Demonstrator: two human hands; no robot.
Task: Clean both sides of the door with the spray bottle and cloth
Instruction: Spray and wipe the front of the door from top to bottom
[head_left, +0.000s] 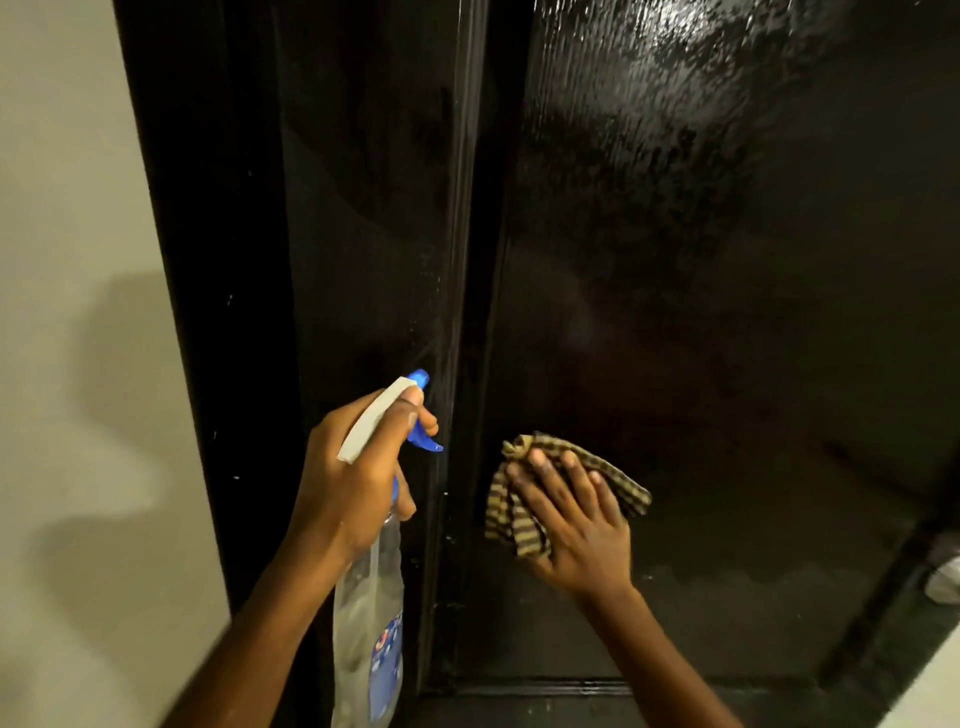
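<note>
A glossy black door (701, 260) fills most of the view, with a wet sheen near its top. My left hand (353, 478) grips a clear spray bottle (369, 623) with a white and blue trigger head, its nozzle aimed at the door's left edge, a finger on the trigger. A faint mist shows just beyond the nozzle. My right hand (576, 525) presses a crumpled brown-and-tan striped cloth (519, 514) flat against the lower door panel, fingers spread over it.
The black door frame (223, 312) runs down the left, next to a pale wall (67, 260). A dark floor (519, 709) lies below the door. At the right edge a pale object (945, 577) is partly in view.
</note>
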